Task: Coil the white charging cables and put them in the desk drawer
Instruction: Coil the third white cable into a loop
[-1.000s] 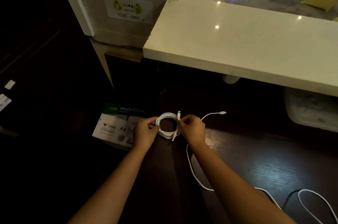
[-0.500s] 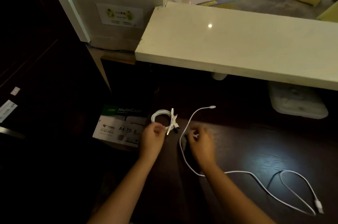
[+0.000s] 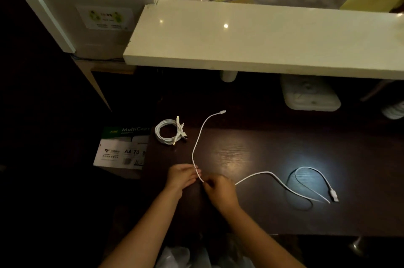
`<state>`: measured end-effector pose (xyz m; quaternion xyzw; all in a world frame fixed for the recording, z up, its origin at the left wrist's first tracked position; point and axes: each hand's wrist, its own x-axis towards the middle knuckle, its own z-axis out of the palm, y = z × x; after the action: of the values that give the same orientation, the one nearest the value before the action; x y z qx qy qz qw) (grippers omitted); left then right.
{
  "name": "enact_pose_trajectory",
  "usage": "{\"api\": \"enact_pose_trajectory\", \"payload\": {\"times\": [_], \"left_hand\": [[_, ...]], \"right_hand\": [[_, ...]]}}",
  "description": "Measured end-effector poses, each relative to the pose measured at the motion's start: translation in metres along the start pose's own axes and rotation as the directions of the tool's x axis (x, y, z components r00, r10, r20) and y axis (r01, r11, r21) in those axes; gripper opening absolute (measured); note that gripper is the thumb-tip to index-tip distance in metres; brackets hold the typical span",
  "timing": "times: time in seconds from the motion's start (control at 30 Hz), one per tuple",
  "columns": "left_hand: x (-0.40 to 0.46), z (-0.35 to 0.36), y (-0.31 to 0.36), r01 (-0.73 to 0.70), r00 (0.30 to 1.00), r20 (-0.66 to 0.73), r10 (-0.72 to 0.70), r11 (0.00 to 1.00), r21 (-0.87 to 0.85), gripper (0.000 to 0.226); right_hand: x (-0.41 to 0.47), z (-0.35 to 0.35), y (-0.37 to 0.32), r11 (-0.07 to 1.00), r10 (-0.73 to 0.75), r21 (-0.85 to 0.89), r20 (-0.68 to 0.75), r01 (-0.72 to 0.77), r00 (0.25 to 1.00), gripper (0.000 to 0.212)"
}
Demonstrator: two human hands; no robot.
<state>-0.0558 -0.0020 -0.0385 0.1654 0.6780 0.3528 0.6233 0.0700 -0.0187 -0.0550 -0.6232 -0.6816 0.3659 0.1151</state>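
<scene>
Hands meet near the front of our dark desk (image 3: 284, 219), both on the loose cable (image 3: 197, 143). Our left hand (image 3: 180, 177) has its fingers curled beside the white line, and it looks like the fingertips pinch it, though the dim light leaves that a little unsure. Our right hand (image 3: 220, 191) is curled over the same stretch just to the right, fingers closed on the cable where it bends. From our hands the cable rises away from us in a curve to a small plug (image 3: 223, 112) lying on the desk; the other way it runs right across the wood, loops, and ends in a larger plug (image 3: 333, 195) inside a bright patch of light. Well apart from our hands, at the desk's far left, sits the coiled cable (image 3: 169, 132), a neat white ring with its plug ends sticking out on the right. Beside the desk's left edge, lower down, stands a paper box (image 3: 122, 147). Above and beyond the desk runs a pale counter (image 3: 262, 38), with a white tray (image 3: 310, 95) in shadow beneath it.
</scene>
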Motion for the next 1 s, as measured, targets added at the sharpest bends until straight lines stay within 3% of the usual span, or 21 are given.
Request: {"api": "enact_pose_trajectory", "payload": {"times": [0.13, 0.3, 0.37, 0.53, 0.73, 0.83, 0.93, 1.0], "left_hand": [[-0.008, 0.006, -0.003, -0.027, 1.000, -0.015, 0.027, 1.000, 0.010, 0.020], [-0.022, 0.005, 0.010, -0.004, 0.991, 0.122, 0.050, 0.937, -0.350, 0.014], [-0.029, 0.006, 0.027, -0.055, 0.984, 0.134, 0.117, 0.915, -0.399, 0.015], [-0.055, 0.012, 0.080, -0.239, 0.941, 0.152, 0.301, 0.913, -0.331, 0.014], [-0.087, 0.016, 0.108, -0.419, 0.880, 0.150, 0.451, 0.885, -0.203, 0.019], [-0.099, 0.014, 0.103, -0.479, 0.825, 0.271, 0.496, 0.868, -0.132, 0.020], [-0.112, 0.014, 0.100, -0.524, 0.757, 0.400, 0.517, 0.846, -0.102, 0.024], [-0.120, 0.014, 0.100, -0.537, 0.724, 0.463, 0.511, 0.839, -0.086, 0.026]], "right_hand": [[-0.011, 0.000, 0.008, 0.994, -0.039, 0.101, 0.008, 0.038, 0.999, 0.024], [-0.020, -0.012, 0.017, 0.939, -0.012, 0.344, 0.063, -0.011, 0.998, 0.018], [-0.026, -0.020, 0.019, 0.918, -0.010, 0.396, 0.073, -0.020, 0.997, 0.016], [-0.038, -0.028, 0.025, 0.905, -0.017, 0.425, 0.029, 0.003, 0.999, 0.025], [-0.049, -0.036, 0.027, 0.962, -0.146, 0.234, 0.007, 0.141, 0.989, 0.019], [-0.051, -0.060, 0.012, 0.915, -0.147, 0.319, -0.302, 0.245, 0.942, 0.058], [-0.046, -0.110, -0.014, 0.905, -0.162, 0.197, -0.658, 0.376, 0.735, 0.068], [-0.045, -0.147, -0.036, 0.898, -0.303, -0.005, -0.731, 0.440, 0.611, 0.063]]}}
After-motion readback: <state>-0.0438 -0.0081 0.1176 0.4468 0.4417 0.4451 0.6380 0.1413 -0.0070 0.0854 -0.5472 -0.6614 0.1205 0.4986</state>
